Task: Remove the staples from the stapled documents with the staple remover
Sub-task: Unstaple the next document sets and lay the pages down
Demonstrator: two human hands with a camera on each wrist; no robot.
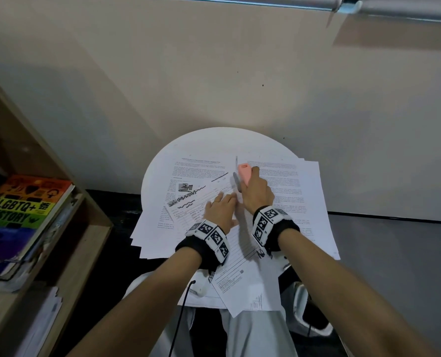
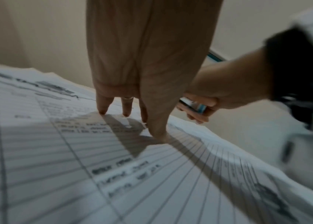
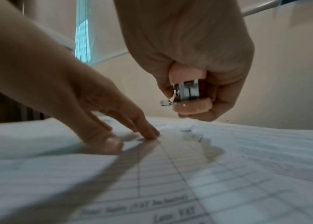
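Observation:
A pink staple remover [image 1: 243, 175] with metal jaws is gripped in my right hand [image 1: 255, 188], lifted a little above the papers. In the right wrist view the staple remover [image 3: 189, 97] hangs with its metal jaws pointing left, clear of the sheet. My left hand [image 1: 220, 208] lies flat with straight fingers, pressing a lined form [image 1: 201, 204] onto the pile. In the left wrist view the fingertips [image 2: 101, 109] touch the lined form [image 2: 75, 151], with the right hand [image 2: 209, 98] just beyond. No staple is clearly visible.
Several printed sheets [image 1: 291, 191] are spread over a small round white table [image 1: 214, 140] against a beige wall. A wooden shelf [image 1: 67, 228] with a rainbow-coloured book [image 1: 23, 204] stands at the left. A black cable [image 1: 180, 313] hangs below the table.

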